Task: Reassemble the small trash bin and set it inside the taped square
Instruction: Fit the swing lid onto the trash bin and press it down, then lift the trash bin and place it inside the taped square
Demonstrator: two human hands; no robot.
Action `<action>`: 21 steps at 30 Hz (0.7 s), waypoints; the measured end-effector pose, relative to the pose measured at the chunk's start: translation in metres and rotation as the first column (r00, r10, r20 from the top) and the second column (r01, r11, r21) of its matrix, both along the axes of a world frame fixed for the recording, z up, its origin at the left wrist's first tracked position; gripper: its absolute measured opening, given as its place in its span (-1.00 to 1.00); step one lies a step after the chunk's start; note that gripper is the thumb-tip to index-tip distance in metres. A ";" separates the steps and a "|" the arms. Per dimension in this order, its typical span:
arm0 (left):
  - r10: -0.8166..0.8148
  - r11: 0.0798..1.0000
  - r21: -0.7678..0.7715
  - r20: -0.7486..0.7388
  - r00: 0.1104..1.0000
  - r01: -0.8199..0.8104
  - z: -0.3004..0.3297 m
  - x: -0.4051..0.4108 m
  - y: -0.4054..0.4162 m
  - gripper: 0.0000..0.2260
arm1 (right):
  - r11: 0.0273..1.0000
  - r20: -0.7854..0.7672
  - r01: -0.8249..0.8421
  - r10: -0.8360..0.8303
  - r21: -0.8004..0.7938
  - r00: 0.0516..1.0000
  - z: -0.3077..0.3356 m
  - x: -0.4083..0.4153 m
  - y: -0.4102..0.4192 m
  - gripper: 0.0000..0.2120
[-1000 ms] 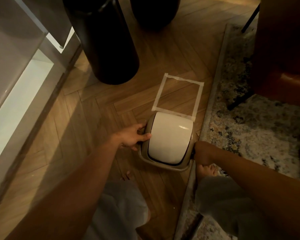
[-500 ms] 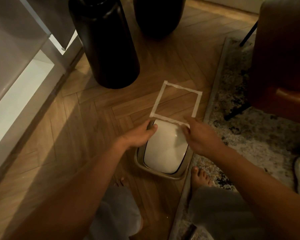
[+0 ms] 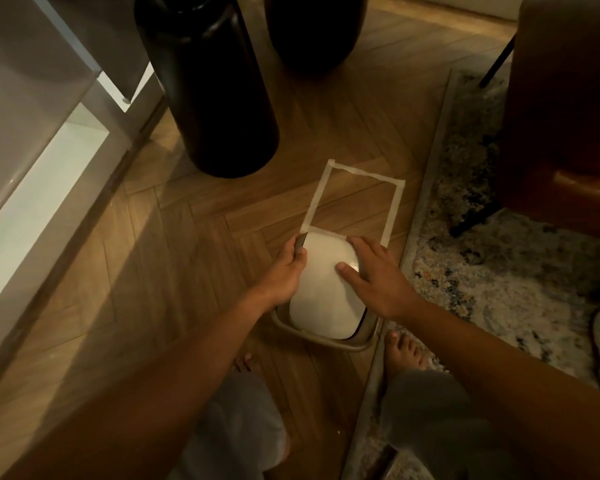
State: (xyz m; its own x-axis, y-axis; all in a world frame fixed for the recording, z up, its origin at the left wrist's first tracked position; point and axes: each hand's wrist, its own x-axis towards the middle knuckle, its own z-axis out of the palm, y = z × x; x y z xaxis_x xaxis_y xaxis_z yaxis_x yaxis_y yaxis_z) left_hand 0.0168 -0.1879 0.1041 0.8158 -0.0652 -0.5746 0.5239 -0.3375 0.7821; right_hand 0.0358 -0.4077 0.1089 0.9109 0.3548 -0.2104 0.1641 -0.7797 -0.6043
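Observation:
The small trash bin (image 3: pixel 321 292) stands on the wooden floor, a white domed swing lid in a beige rim. It sits just below the taped square (image 3: pixel 355 202), its far edge touching the square's near tape line. My left hand (image 3: pixel 286 271) grips the bin's far-left rim, thumb on the lid. My right hand (image 3: pixel 371 273) lies flat over the lid's right side with fingers spread. The bin's body is hidden under the lid.
A tall black vase (image 3: pixel 208 88) stands left of the square, a second dark vessel (image 3: pixel 314 29) behind it. A patterned rug (image 3: pixel 492 265) lies right of the square, with a brown chair (image 3: pixel 565 109) on it. A white cabinet (image 3: pixel 32 150) runs along the left. My bare feet (image 3: pixel 404 351) are below the bin.
My right hand came up from the bin's lower right side onto the lid. My left hand slid to the far-left rim. The bin shifted slightly toward the square's near edge.

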 end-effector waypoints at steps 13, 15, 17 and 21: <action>0.228 0.970 -0.112 0.118 0.966 -0.215 -0.032 0.003 -0.021 -0.60 | 0.708 -0.163 0.635 -0.618 0.310 0.769 -0.017 -0.013 0.012 -0.48; 0.232 0.970 -0.107 0.111 0.966 -0.220 -0.032 0.004 -0.016 -0.64 | 0.670 -0.216 0.669 -0.636 0.323 0.741 -0.017 -0.014 0.016 -0.49; 0.194 0.979 -0.084 0.111 0.975 -0.186 -0.031 0.005 -0.011 -0.75 | 0.696 -0.230 0.650 -0.608 0.305 0.759 -0.015 -0.015 0.017 -0.49; 0.176 0.984 -0.052 0.159 0.972 -0.170 -0.026 0.001 -0.006 -0.71 | 0.750 -0.245 0.595 -0.543 0.289 0.803 -0.010 -0.019 0.013 -0.44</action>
